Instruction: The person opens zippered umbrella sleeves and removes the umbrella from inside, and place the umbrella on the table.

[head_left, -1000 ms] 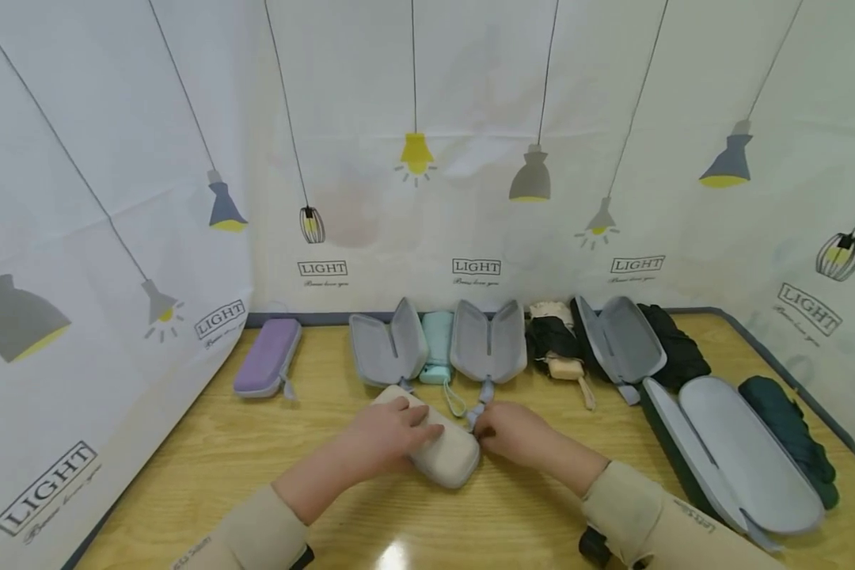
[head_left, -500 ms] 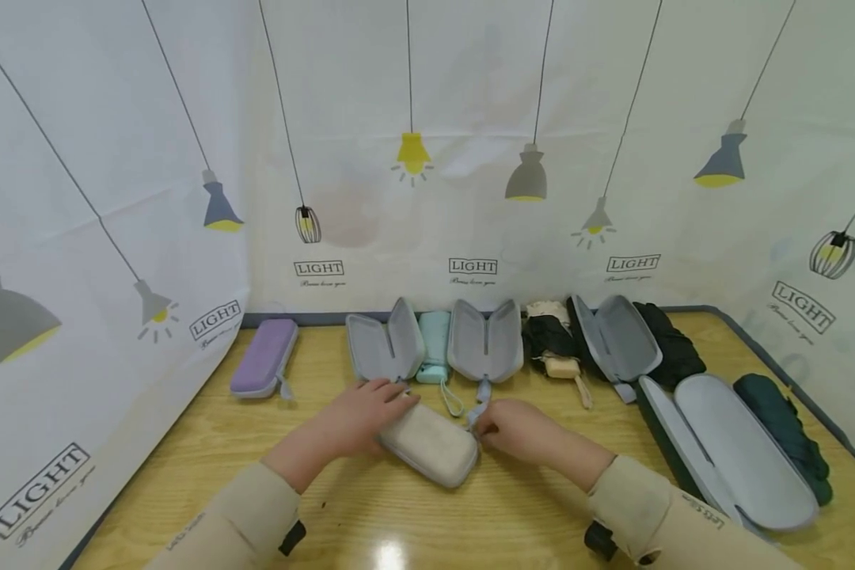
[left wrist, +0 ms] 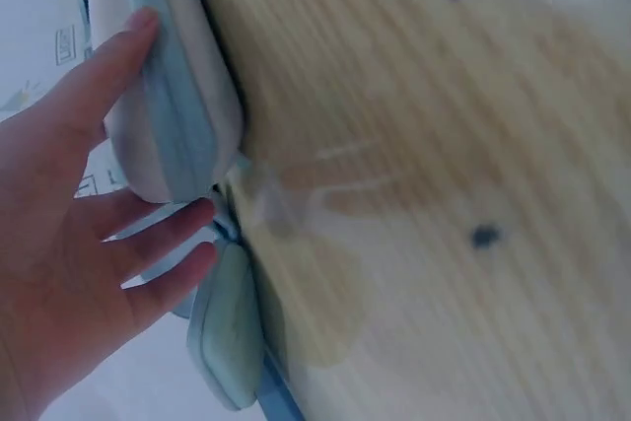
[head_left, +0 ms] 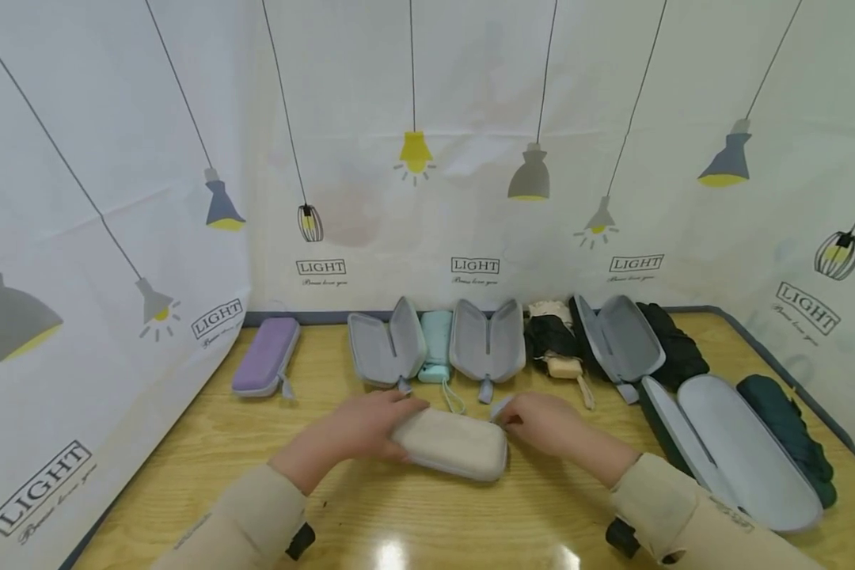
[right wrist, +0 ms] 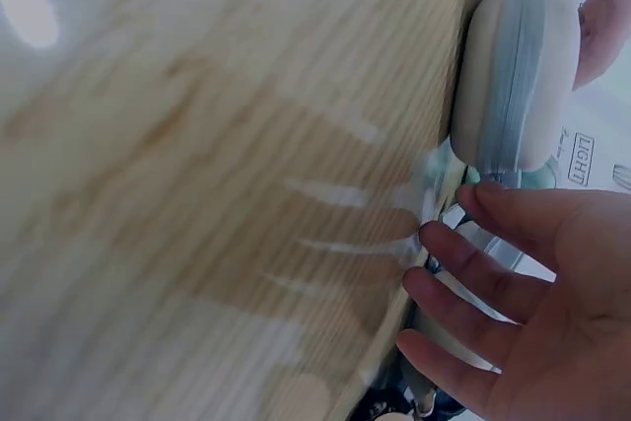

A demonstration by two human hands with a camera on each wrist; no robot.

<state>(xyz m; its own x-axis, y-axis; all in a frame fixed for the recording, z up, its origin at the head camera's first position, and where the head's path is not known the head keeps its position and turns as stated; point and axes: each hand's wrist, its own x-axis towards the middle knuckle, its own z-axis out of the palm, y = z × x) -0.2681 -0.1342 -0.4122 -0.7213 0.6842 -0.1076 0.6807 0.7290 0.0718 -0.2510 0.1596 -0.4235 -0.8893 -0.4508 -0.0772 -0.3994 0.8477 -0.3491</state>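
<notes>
In the head view a closed cream zip case (head_left: 452, 445) with a grey zip band lies at the middle of the table. My left hand (head_left: 359, 423) grips its left end; in the left wrist view the thumb lies along the zip band (left wrist: 173, 96) and the other fingers are at the far side and end. At the case's right end my right hand (head_left: 545, 419) pinches a grey fabric pull tab (head_left: 499, 408), mostly covered by the fingers. The right wrist view shows thumb and index finger near that end, the remaining fingers spread loosely.
Along the back stand a closed purple case (head_left: 267, 356), two open grey-lined cases, a folded mint umbrella (head_left: 438, 340) and a black-and-beige bundle (head_left: 556, 340). At right are an open black case (head_left: 623, 340), a black bundle (head_left: 673, 344), a long open case (head_left: 751, 459) and a dark green bundle (head_left: 787, 435).
My left hand has slid from the case's top to its left end. The case has turned to lie more sideways, and my right hand has shifted right with the tab.
</notes>
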